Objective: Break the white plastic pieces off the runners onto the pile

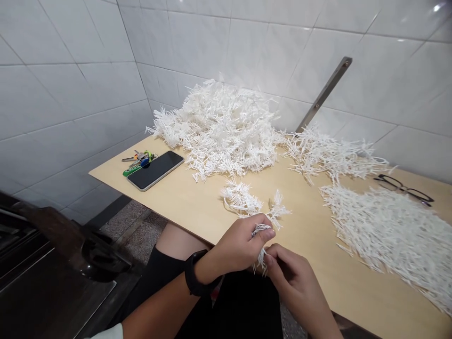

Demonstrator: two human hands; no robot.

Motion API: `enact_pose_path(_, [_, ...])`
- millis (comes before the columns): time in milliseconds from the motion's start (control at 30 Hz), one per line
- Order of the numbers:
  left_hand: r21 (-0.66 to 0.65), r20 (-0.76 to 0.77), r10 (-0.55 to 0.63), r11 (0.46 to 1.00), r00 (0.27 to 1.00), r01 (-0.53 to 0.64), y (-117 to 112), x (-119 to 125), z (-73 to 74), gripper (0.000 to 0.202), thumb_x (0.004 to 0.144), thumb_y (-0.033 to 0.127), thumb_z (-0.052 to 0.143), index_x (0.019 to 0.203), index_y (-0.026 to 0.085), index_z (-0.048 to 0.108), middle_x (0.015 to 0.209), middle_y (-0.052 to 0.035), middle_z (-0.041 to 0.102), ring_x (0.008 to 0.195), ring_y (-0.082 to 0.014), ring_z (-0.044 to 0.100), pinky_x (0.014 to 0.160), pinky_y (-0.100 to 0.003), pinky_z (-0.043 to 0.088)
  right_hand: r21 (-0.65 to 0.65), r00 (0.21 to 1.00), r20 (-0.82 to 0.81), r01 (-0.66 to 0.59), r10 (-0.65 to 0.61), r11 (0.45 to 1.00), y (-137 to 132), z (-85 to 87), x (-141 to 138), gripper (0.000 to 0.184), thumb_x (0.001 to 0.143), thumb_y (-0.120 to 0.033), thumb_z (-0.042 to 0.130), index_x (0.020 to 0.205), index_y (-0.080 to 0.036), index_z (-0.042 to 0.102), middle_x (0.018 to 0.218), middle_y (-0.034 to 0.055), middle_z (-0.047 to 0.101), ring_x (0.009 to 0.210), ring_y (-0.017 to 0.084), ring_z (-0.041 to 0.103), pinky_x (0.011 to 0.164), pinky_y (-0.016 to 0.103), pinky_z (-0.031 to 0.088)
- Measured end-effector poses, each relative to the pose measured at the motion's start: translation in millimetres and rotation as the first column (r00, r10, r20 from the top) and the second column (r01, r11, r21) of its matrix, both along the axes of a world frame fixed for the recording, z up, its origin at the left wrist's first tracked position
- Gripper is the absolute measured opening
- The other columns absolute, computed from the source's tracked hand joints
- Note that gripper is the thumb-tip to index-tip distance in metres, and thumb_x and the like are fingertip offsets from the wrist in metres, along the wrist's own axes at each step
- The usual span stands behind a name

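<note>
White glossy wall tiles [197, 42] meet in a corner at upper left, and a steel strap [324, 94] slants up them at upper right, where light glints. A pale wooden counter [169, 202] abuts the wall, with speckled terrazzo floor [132, 226] showing below it at left.

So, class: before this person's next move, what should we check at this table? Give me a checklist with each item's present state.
1. Both hands on one piece: ok. The left hand and right hand pinch a tuft of white plastic strands.
2. Phone and keys apart from the strands: ok.
3. Glasses apart from the strands: cannot tell; they lie very close.
4. Piles kept separate: not ok. The large heap runs into the strands beside it.
</note>
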State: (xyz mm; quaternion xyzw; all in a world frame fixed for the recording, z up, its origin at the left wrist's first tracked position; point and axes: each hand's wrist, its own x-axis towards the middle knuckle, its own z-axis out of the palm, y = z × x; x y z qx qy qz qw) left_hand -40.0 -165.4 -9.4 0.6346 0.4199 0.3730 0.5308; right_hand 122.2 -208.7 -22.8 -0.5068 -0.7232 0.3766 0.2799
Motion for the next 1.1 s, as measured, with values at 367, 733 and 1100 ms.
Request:
enact_pose_path(367, [-0.027,0.074,0.145,0.989,0.987,-0.143,4,-1,-6.0,0.025,0.094,0.042,0.048,0.084,0.019,0.051,0.069,0.004,0.043,0.066,-0.012,0.041,0.066,-0.024,0.035,0.336,0.785,0.195,0.509,-0.588,0.792,10,-6.9,80,0.032,0.087,-0.037,0.052,0.107,-0.02,0.07,0.104,0.0109,0.073,0.088,0.027,0.066,0.073,0.035,0.051])
enact_pose_path(733, [0.057,-0.001,0.093,0.994,0.996,-0.093,0,3,-4.2,0.018,0.091,0.036,0.055,0.087,0.018,0.056,0.074,0.0034,0.053,0.073,-0.0126,0.05,0.07,-0.023,0.037,-0.02,0.952,-0.074,0.297,-0.297,0.955,4,7.1,-10,0.039,0.088,-0.054,0.055,0.076,-0.018,0.065,0.072,0.0029,0.066,0.061,0.017,0.055,0.055,0.025,0.043])
enact_pose_path(1100, [-0.136,0.303,-0.072,0.984,0.95,0.118,8,-11,-2.6,0.027,0.091,0.043,0.054,0.083,0.018,0.051,0.07,0.0024,0.046,0.067,-0.0119,0.044,0.066,-0.024,0.038,-0.041,0.96,-0.28,-0.033,0.02,0.999,4,5.2,-8,0.041,0.095,-0.042,0.051,0.061,-0.02,0.045,0.059,-0.0017,0.045,0.056,0.013,0.042,0.053,0.026,0.035])
